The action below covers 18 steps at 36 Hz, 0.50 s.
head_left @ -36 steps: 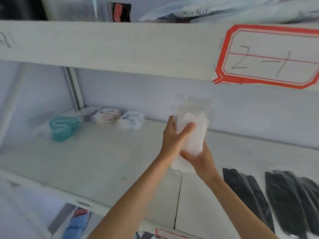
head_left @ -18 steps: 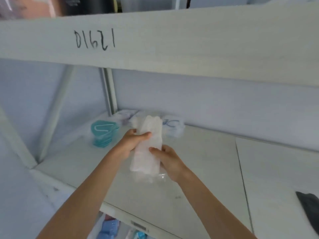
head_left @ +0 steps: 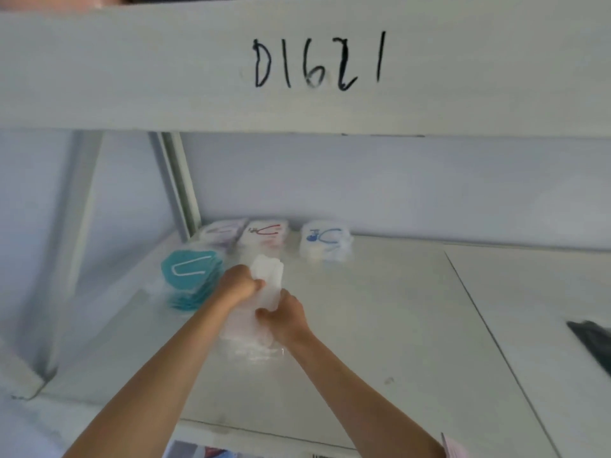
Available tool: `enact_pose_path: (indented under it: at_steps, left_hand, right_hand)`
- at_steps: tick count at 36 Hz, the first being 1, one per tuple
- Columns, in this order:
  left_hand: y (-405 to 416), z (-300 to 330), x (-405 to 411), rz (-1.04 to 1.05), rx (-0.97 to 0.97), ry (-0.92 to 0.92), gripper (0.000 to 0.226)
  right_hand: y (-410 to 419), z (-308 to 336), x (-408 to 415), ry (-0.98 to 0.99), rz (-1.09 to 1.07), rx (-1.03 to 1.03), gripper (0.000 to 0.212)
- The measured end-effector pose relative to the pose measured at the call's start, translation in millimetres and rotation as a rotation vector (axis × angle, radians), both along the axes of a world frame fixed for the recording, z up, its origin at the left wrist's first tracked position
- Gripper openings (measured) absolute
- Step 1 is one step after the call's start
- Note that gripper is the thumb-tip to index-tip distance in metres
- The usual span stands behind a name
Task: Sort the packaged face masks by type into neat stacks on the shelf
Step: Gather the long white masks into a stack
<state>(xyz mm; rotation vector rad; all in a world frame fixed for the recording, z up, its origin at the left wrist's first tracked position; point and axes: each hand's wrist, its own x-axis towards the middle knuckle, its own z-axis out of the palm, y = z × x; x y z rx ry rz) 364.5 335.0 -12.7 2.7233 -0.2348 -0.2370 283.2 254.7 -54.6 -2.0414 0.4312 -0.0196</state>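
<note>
A person's two hands hold one clear-wrapped pack of white masks (head_left: 264, 309) low over the white shelf (head_left: 380, 325), the left hand (head_left: 239, 285) curled round its upper part and the right hand (head_left: 286, 320) pinching its lower edge, probably to keep the slippery wrapper straight for setting down. At the back of the shelf three white stacks sit in a row, with purple (head_left: 221, 234), red (head_left: 264, 234) and blue (head_left: 325, 241) prints, and a teal stack (head_left: 190, 279) lies just left of the hands. The open shelf in front of the red-print stack looks like the likely spot for this pack.
</note>
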Motion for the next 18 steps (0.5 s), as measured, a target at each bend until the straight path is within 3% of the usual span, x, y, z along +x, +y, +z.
enact_pose_path:
  at_steps: [4,8,11,14,18]
  left_hand:
    - [-2,-7,3,-0.032,0.131,-0.028,0.047]
    - [-6,-9,2,-0.064,0.254,-0.170,0.043]
    - [-10,-3,-2,-0.057,0.319,-0.264,0.039]
    - [-15,10,-6,-0.094,0.332,-0.444,0.033]
    - [-41,38,-21,-0.153,0.223,-0.624,0.028]
  right_hand:
    - [4,-3,1,0.025,-0.017,-0.032,0.045]
    - [6,-3,1,0.044,-0.010,-0.124,0.049]
    - [-2,6,-6,0.009,-0.006,-0.053,0.049]
    - [-25,24,-21,-0.066,-0.025,-0.007,0.057]
    - [-84,49,-50,-0.107,-0.080,-0.239,0.054]
